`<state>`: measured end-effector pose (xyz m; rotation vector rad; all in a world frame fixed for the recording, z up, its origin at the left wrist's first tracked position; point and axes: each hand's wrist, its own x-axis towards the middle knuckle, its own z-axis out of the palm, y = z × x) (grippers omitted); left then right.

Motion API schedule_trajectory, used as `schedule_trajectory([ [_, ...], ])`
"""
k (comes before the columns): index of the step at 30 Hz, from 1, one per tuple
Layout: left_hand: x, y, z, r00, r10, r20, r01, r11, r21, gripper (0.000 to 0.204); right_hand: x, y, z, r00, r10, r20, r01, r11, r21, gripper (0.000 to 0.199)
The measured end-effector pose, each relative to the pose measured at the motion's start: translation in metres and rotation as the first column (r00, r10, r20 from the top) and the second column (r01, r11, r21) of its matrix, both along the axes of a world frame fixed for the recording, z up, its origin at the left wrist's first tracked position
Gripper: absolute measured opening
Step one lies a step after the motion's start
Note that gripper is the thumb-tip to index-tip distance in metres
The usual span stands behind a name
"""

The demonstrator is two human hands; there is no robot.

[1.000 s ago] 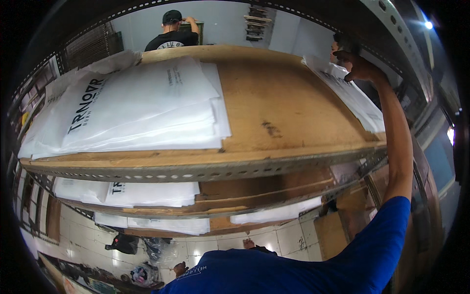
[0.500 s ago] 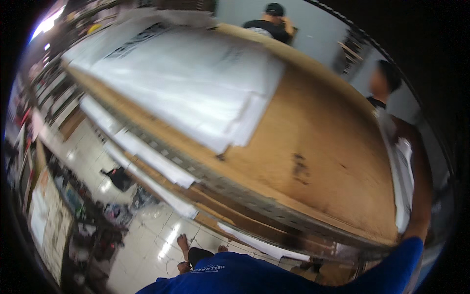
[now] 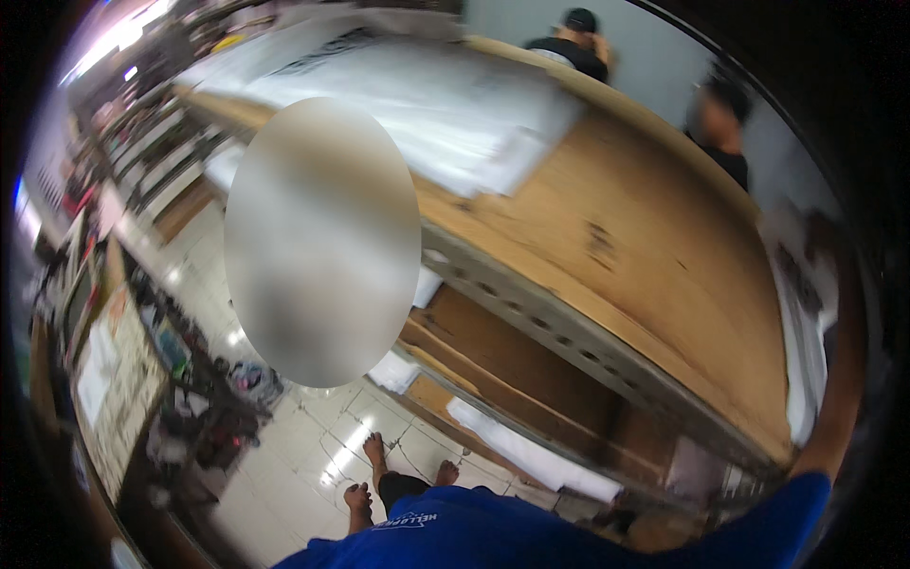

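A stack of flat white plastic bags or sheets (image 3: 455, 104) with dark print lies on a brown wooden tabletop (image 3: 682, 275). At the tabletop's right end is another white, crumpled sheet or bag (image 3: 801, 313) with dark marks. My right arm reaches along that end, and my right hand (image 3: 827, 237) is beside the white sheet's far part. The hand is dark and smeared, so I cannot tell whether it grips the sheet. My left hand is not in view.
Below the tabletop, shelves with a perforated metal edge (image 3: 512, 289) hold white sheets (image 3: 531, 450). A blurred oval hides the left-middle. Two people in black (image 3: 573, 47) (image 3: 725, 133) are beyond the table. A cluttered bench (image 3: 118, 398) stands left, on a tiled floor (image 3: 313, 450).
My view has shifted, so the table's near edge sits differently in the picture. A blurred oval now covers part of the left side. My right arm stays by the white sheet.
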<state>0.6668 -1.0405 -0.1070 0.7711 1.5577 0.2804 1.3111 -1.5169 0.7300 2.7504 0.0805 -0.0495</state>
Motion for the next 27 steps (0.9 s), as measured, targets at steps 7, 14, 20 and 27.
schedule_trajectory([
  [7,-0.004,0.042,0.025,0.998,0.023,0.055,-0.024,0.999,0.035,0.054,-0.123,0.047,0.032,0.989,-0.116,0.096,0.123,0.99,-0.068,0.103],
  [14,-0.039,0.07,0.043,0.987,-0.092,0.129,0.082,0.993,0.079,0.057,-0.237,0.063,0.025,0.941,0.013,0.337,-0.048,0.994,0.096,0.089],
  [20,-0.108,0.113,0.041,0.981,-0.169,0.101,0.155,0.979,0.131,0.047,-0.319,0.045,-0.001,0.856,0.205,0.475,-0.38,0.872,0.308,0.058],
  [27,-0.165,0.126,0.084,0.978,-0.167,0.122,0.148,0.978,0.146,0.043,-0.447,0.073,0.048,0.802,0.367,0.472,-0.48,0.866,0.14,0.063],
])
